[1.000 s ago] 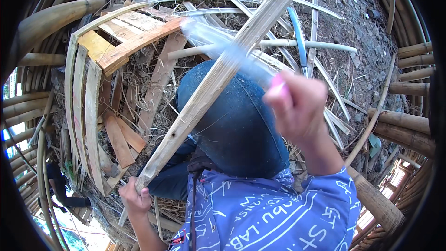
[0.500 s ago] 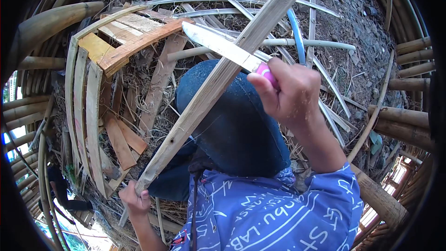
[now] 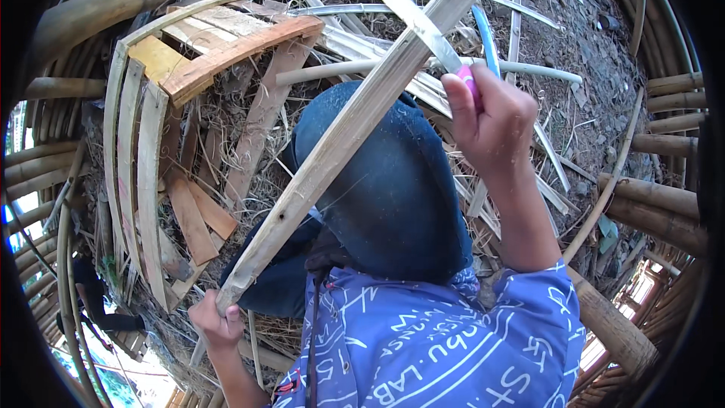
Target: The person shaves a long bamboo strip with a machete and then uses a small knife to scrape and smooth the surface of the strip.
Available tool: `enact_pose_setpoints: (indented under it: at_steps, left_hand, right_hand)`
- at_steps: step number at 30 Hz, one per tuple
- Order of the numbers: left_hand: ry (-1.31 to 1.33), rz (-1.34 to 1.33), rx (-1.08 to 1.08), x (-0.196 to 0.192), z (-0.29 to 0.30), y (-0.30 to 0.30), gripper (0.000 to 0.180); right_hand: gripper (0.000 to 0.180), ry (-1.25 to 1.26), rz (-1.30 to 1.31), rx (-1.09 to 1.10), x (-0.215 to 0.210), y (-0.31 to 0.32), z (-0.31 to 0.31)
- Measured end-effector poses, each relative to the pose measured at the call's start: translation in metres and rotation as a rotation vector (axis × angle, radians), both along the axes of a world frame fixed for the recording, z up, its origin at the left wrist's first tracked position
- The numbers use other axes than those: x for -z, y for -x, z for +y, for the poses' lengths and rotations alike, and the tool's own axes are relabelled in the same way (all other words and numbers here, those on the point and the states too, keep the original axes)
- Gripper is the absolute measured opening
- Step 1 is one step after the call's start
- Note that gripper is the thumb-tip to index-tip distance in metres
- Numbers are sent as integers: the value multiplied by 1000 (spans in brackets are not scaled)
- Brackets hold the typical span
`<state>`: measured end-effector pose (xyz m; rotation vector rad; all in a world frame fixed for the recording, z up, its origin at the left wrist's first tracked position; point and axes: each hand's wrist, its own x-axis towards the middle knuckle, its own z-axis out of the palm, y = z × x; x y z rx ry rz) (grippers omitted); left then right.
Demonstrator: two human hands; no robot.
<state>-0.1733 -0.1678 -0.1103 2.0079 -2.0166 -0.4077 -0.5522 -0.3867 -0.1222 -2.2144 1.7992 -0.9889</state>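
Observation:
My left hand (image 3: 217,323) grips the lower end of a long split bamboo slat (image 3: 355,125) that runs up and to the right over my knee in blue jeans (image 3: 377,189). My right hand (image 3: 491,117) holds a knife with a pink handle (image 3: 468,79). Its long metal blade (image 3: 411,19) lies against the slat's upper right edge, pointing up and left.
Curved bamboo strips and flat wooden pieces (image 3: 151,128) lie piled to my left. Thin slats and shavings (image 3: 529,83) cover the dirt ahead. Round bamboo poles (image 3: 649,204) are stacked at the right and along the left edge.
My right hand has moved the knife up along the slat, from a raised blurred swing to the blade resting on its edge. The left hand keeps its grip.

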Motion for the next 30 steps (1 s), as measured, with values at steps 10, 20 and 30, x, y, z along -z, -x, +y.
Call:
enact_pose_setpoints:
  at_steps: [10,20,30]
  left_hand:
    - [37,-17,23,10,6,-10,60]
    - [-34,-47,-10,3,7,-13,57]
    - [48,-43,-18,6,2,-18,59]
  right_hand:
    - [39,14,89,-155,0,4,6]
    - [39,-47,14,-51,-5,10,-5]
    - [36,-59,-53,-187,-3,-1,10]
